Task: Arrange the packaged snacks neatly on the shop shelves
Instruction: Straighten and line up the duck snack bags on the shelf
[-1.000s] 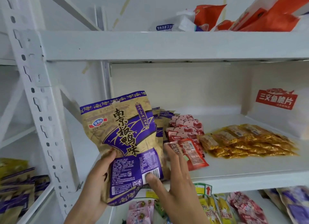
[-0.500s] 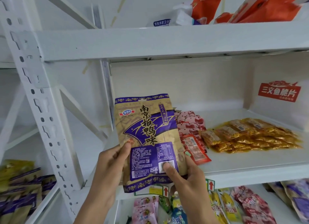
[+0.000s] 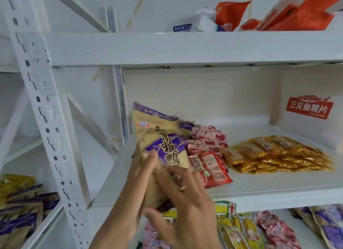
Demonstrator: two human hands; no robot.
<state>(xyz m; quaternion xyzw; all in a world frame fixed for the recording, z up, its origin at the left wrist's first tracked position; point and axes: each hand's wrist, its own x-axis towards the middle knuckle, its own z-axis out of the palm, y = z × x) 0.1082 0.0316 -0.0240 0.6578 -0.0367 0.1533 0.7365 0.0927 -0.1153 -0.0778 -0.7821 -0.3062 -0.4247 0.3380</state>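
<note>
Both hands, the left hand (image 3: pixel 138 176) and the blurry right hand (image 3: pixel 182 198), seem to hold the gold and purple bag (image 3: pixel 159 137) at the middle shelf's (image 3: pixel 259 195) left end, ready to lay it on the purple pile.

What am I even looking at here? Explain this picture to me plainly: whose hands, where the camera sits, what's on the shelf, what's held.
There is no machine here. A person wears a wide-angle camera on the head, so you look forward and down at their own two hands.

The left hand and right hand together hold a tan and purple snack bag, tilted, at the left end of the white middle shelf. The hands are blurred.

On that shelf lie pink packets, red packets and a spread of golden packets. More bags sit on the shelves above and below.
</note>
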